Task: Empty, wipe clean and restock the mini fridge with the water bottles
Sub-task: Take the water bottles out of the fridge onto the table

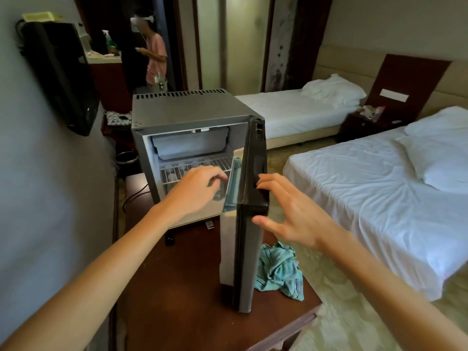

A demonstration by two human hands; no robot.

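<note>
Two hands: left hand (195, 188) curled at the wire shelf (177, 171) inside the mini fridge (182, 110), grasp unclear; right hand (288, 216) splayed, fingertips (260, 184) touching its black door (247, 249) at 3 o'clock.

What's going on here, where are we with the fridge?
The mini fridge stands with its door open, the person's right hand resting fingertips on its outer edge. The left hand reaches in toward the water bottles beneath the wire shelf; whether it grips one is unclear. Bottles are inside, so emptying isn't done. A teal cloth lies on the table beside the door.
</note>
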